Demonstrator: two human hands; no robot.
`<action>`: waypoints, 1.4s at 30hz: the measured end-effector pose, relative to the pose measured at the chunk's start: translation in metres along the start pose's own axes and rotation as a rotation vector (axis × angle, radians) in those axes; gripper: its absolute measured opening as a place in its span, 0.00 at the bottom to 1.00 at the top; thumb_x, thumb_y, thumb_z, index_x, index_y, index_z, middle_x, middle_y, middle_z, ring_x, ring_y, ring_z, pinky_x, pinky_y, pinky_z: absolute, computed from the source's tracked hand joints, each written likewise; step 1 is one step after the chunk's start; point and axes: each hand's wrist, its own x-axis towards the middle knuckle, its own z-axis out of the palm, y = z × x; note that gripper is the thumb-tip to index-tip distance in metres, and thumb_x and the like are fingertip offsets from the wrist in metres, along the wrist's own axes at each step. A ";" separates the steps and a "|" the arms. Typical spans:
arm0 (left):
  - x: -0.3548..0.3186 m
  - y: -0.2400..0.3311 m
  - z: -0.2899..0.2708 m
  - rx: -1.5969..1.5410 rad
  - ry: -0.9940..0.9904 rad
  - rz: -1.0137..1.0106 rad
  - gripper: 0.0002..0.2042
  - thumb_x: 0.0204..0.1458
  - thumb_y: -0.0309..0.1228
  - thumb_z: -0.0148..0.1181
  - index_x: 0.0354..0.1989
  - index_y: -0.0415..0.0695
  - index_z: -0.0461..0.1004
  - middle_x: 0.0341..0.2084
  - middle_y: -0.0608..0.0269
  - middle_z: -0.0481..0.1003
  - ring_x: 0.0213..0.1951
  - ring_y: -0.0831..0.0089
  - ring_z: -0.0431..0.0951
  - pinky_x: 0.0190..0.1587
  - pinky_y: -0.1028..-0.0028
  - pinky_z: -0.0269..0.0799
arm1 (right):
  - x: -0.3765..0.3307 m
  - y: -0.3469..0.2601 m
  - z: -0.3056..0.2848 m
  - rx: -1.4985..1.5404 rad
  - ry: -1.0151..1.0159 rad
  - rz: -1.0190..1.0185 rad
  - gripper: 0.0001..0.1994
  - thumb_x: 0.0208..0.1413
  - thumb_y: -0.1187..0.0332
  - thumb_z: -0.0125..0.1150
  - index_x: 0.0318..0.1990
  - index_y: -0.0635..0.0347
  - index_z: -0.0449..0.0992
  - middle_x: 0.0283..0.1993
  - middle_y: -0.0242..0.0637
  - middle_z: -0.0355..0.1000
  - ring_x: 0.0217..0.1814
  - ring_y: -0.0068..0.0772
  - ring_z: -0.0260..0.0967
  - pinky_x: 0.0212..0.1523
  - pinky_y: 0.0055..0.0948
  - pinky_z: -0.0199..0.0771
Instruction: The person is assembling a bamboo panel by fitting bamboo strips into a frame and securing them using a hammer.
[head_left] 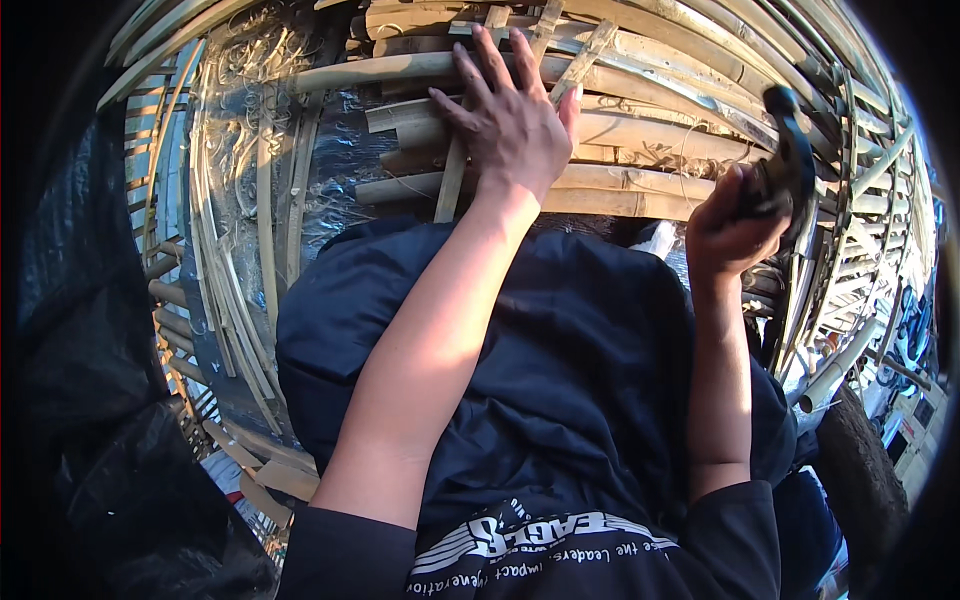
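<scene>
My left hand (515, 135) lies flat with its fingers spread on a row of split bamboo slats (635, 135). Narrow cross strips (585, 58) run across the slats near its fingertips. To the right, my right hand (735, 230) is closed and raised above the slats' right end. It grips a dark hammer (793, 160), whose curved head shows beyond the fist. Motion blurs the hammer somewhat, and the fingers hide its handle. Dark cloth (590, 330) covers my lap just below the slats.
Long thin bamboo strips (215, 250) and curly shavings (255, 140) lie at the left on a dark, shiny sheet. A bamboo lattice wall (860, 190) curves along the right. Black plastic sheeting (75, 330) hangs at far left. A dark log (860, 450) stands at lower right.
</scene>
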 end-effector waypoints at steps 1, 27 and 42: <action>0.003 0.000 0.002 -0.026 0.024 0.006 0.40 0.61 0.56 0.51 0.75 0.41 0.57 0.74 0.36 0.51 0.72 0.36 0.55 0.62 0.24 0.56 | -0.004 0.004 -0.001 -0.041 0.037 -0.072 0.16 0.61 0.66 0.69 0.49 0.65 0.72 0.32 0.47 0.78 0.26 0.51 0.76 0.31 0.44 0.77; -0.006 0.002 0.002 -0.062 -0.009 -0.015 0.39 0.61 0.54 0.52 0.75 0.41 0.55 0.75 0.37 0.50 0.72 0.35 0.56 0.63 0.25 0.55 | -0.026 0.011 0.027 0.077 -0.470 0.093 0.13 0.64 0.69 0.63 0.50 0.66 0.68 0.22 0.54 0.72 0.26 0.62 0.74 0.25 0.51 0.71; -0.006 -0.004 0.003 -0.016 -0.003 0.002 0.39 0.61 0.56 0.53 0.73 0.41 0.60 0.74 0.37 0.53 0.71 0.36 0.59 0.61 0.23 0.57 | -0.013 -0.009 0.026 0.269 -0.589 0.451 0.09 0.66 0.67 0.61 0.40 0.66 0.73 0.23 0.51 0.73 0.20 0.47 0.72 0.23 0.41 0.67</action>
